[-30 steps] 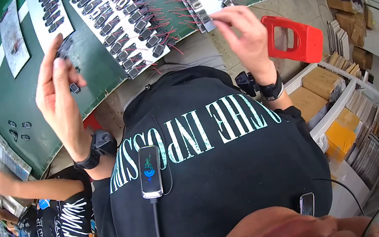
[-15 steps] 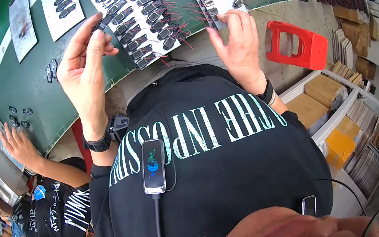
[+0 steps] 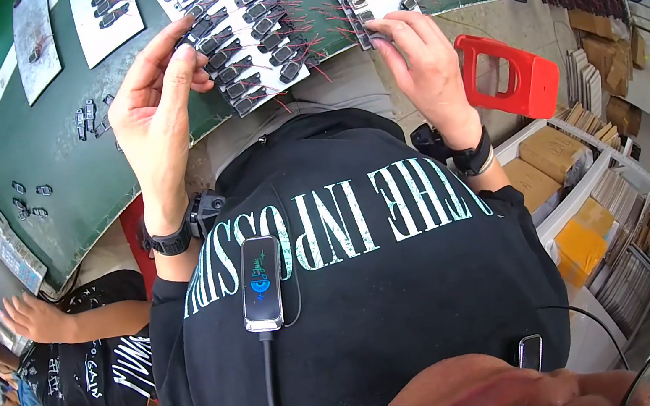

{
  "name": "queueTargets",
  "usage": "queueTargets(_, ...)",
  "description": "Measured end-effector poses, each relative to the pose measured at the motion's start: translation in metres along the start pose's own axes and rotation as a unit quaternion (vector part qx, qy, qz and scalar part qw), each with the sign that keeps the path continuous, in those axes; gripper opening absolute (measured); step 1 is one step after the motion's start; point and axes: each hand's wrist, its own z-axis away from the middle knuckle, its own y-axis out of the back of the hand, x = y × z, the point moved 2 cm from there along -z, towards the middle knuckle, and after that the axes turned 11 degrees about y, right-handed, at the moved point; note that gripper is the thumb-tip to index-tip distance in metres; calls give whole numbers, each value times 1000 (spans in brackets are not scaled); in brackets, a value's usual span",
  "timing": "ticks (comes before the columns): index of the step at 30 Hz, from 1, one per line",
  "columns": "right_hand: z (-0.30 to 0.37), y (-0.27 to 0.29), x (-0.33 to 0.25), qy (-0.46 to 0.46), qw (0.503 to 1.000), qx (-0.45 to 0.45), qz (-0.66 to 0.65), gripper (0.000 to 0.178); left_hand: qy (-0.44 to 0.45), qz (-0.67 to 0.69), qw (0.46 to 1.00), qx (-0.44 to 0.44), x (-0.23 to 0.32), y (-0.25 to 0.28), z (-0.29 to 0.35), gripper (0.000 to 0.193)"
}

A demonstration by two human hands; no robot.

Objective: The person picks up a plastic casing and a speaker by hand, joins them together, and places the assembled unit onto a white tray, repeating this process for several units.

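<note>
Small black speaker-like parts [image 3: 258,11] with thin red wires lie in rows on a white board [image 3: 301,72] on the green table. My left hand [image 3: 155,115] is at this board's left edge, thumb and index finger closed around one black part; the fingers partly hide it. A second white board [image 3: 390,9], also bearing rows of wired parts, lies to the right. At its near left corner my right hand [image 3: 428,72] pinches a small dark part between thumb and fingers. Several loose black parts [image 3: 86,120] rest on the table left of my left hand.
More boards [image 3: 114,41] lie at the far left. A red plastic stool [image 3: 528,86] stands right of the table. Cardboard boxes [image 3: 554,154] and a white rack [image 3: 585,129] are at the right. A co-worker's hand [image 3: 33,317] is at the lower left.
My left hand has moved right, over the board's edge. My right hand's fingers have closed at the second board's corner. The co-worker's arm has drawn back from the table.
</note>
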Motion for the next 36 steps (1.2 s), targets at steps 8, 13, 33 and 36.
queueTargets(8,-19,11,10,77,992,-78,-61,24,7,21,1000,-10,-2,2,3,32)
queueTargets(13,-19,17,15,62,986,-108,-108,22,7,40,999,-16,0,-3,6,32)
queueTargets(33,-18,20,8,110,986,-111,-51,22,27,32,998,-45,-2,-9,7,35)
queueTargets(36,-20,20,9,123,983,-122,-65,23,34,30,998,-43,-1,-9,7,35)
